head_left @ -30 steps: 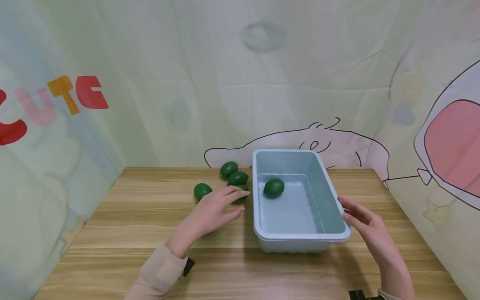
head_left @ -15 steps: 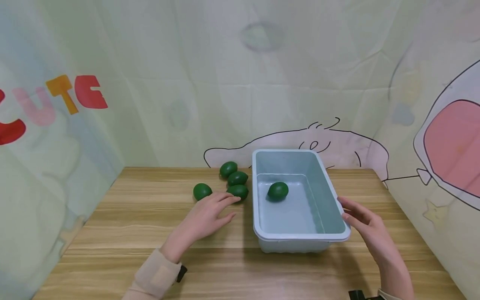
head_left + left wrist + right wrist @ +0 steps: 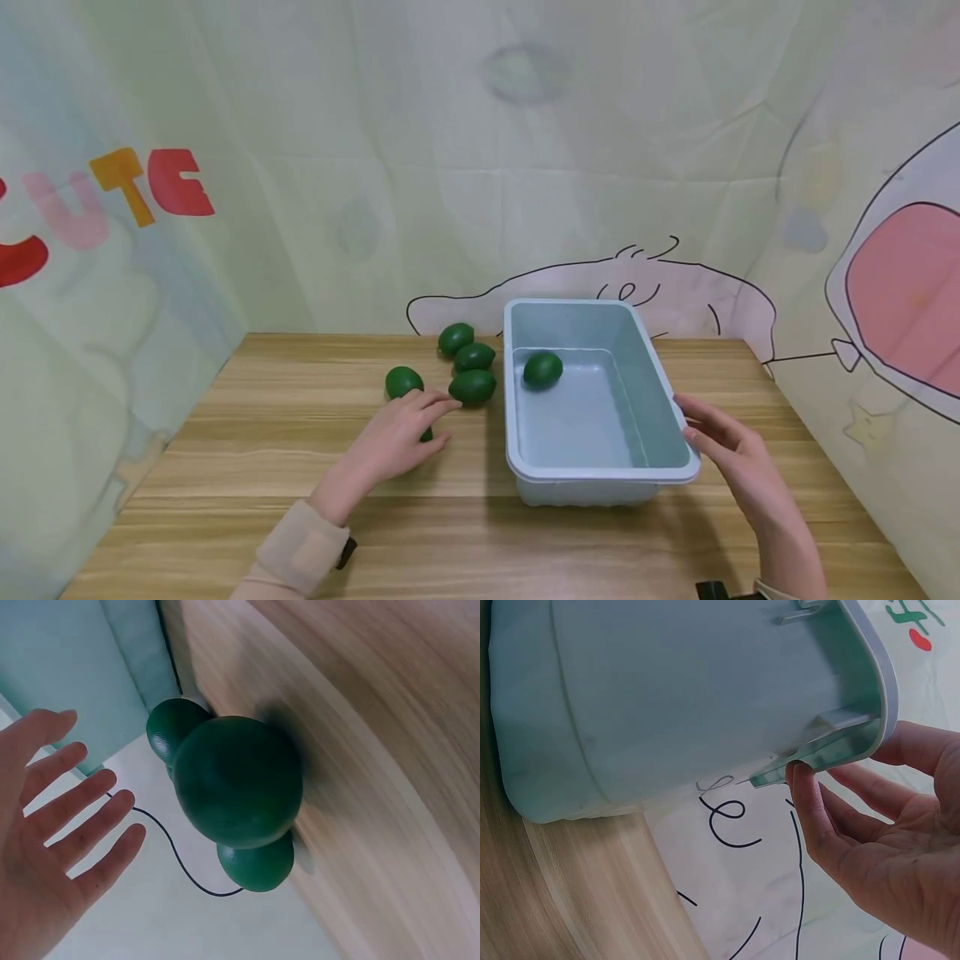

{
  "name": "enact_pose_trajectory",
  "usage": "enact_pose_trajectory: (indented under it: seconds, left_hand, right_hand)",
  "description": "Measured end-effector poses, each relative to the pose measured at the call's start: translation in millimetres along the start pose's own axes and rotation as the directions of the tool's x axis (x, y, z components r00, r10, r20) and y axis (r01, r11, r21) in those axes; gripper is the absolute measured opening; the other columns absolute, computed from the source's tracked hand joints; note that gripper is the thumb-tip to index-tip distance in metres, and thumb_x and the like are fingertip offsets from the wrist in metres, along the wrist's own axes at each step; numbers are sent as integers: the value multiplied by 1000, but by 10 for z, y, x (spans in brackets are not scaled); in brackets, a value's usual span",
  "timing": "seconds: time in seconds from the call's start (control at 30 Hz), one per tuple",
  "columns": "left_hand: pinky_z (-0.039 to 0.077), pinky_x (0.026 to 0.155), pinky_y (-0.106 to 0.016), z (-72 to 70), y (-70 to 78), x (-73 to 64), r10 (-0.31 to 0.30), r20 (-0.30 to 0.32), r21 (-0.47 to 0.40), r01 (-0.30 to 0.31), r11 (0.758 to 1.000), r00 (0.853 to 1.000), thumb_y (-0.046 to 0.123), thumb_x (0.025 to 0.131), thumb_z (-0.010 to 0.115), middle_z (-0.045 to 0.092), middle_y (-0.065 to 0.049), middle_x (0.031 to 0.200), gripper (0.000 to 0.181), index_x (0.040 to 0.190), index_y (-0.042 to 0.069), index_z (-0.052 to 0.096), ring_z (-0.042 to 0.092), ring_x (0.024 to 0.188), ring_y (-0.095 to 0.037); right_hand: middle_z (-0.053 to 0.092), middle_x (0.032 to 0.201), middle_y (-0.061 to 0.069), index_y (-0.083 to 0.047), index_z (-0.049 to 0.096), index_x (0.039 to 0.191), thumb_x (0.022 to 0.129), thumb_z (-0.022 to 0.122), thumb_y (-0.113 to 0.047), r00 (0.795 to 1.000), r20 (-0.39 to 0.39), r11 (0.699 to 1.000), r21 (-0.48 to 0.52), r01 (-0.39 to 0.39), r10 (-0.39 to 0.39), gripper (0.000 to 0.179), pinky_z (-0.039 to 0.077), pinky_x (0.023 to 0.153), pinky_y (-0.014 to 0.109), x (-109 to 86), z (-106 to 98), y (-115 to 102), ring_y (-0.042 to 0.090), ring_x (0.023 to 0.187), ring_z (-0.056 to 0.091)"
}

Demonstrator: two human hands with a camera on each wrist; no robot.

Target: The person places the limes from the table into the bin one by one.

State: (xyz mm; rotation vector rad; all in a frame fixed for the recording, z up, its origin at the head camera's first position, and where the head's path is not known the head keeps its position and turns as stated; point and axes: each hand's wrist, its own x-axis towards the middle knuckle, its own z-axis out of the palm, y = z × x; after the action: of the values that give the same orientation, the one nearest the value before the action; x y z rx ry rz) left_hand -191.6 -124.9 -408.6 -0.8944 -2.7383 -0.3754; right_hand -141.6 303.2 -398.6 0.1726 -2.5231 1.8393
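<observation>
My left hand [image 3: 397, 433] hovers low over the table, fingers spread and slightly bent. Just behind it a dark green lime [image 3: 427, 434] shows only partly; the left wrist view has a large lime [image 3: 238, 781] apart from the fingers. Beyond the hand lie a lime [image 3: 472, 388] by the bin and another lime [image 3: 403, 382] to the left. My right hand [image 3: 738, 458] pinches the right rim of a pale blue plastic bin [image 3: 600, 473], its thumb and fingers on either side of the rim [image 3: 885, 690]. Inside, toward the left wall, sits one lime [image 3: 542, 369].
Two more limes, a rear lime [image 3: 456, 339] and a nearer lime [image 3: 475, 357], lie left of the bin near the table's back edge. A printed cloth [image 3: 360, 208] hangs behind the wooden table [image 3: 300, 367] and along its sides.
My left hand has drawn left and toward me, away from the bin, uncovering the limes beside it. The lime in the bin has rolled right, then back left. My right hand stays put.
</observation>
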Motion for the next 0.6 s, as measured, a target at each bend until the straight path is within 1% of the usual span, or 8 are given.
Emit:
enact_pose_trajectory:
  seconds: [0.3,0.47,0.6]
  left_hand:
    - [54,86,-43,34,-99,-14,-48,74,7,47,999,996,26,85,72,63,-6,122,43,125,14,63,61,107,-23]
    - [54,86,-44,60,-165,-28,-53,110,9,52,999,992,24,84,73,63,-9,122,45,127,13,62,60,108,-25]
    - [53,88,-46,79,-209,-42,-56,120,19,54,998,991,23,84,73,62,-10,122,46,127,12,62,61,110,-28]
  right_hand:
    - [57,125,-22,-4,45,142,97,56,-24,1000,-5,1000,-28,-8,7,50,44,85,9,-5,10,-4,-7,109,57]
    - [57,125,-22,-4,44,142,97,55,-24,1000,-6,1000,-29,-1,1,50,44,86,9,-7,6,-4,-7,109,57]
    - [57,125,-22,-3,44,142,97,55,-23,1000,-4,1000,-23,4,-4,50,44,86,9,-7,3,-7,-7,109,57]
